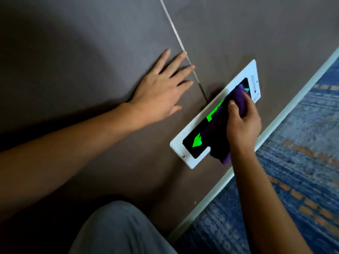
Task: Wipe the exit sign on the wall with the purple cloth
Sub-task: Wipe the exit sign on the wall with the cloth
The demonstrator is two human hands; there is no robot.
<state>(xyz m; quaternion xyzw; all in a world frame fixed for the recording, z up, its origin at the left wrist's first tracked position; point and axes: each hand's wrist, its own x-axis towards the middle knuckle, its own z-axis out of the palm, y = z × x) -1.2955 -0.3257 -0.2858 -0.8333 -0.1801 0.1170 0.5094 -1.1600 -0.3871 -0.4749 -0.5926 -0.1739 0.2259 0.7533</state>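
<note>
The exit sign (190,142) is a white-framed black panel with glowing green arrows, set low in a brown wall. My right hand (242,123) presses the purple cloth (220,149) against the middle and right part of the sign, covering much of its face. The cloth bunches under my fingers and hangs over the sign's lower edge. My left hand (161,90) lies flat on the wall to the left of the sign, fingers spread, holding nothing.
A thin metal joint strip (176,35) runs down the wall to the sign's top edge. A pale skirting board (275,125) meets a blue patterned carpet (302,171) at the right. My knee in grey trousers (117,230) is at the bottom.
</note>
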